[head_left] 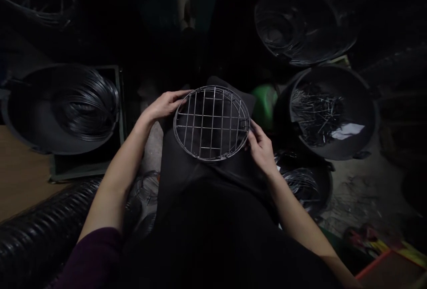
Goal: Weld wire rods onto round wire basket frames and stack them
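Observation:
A round wire rack [212, 127] with a crossed grid inside a metal ring is held over my lap, above the dark cloth [180, 164] there. My left hand [166, 104] grips its upper left rim, the fingers lying along the ring. On the opposite side, my right hand [261, 146] closes on the lower right rim, with some fingertips hidden under it. Several wire rings appear stacked at the edge, but the dim light blurs their number.
Left stands a black tub [36, 115] of coiled wire [86, 106]. At right, another tub [363, 115] holds short wire pieces [316, 115] and a white scrap [348, 131]. Beneath it sits a smaller bucket [325, 191] of wire. Stacked wire rings [50, 217] lie lower left.

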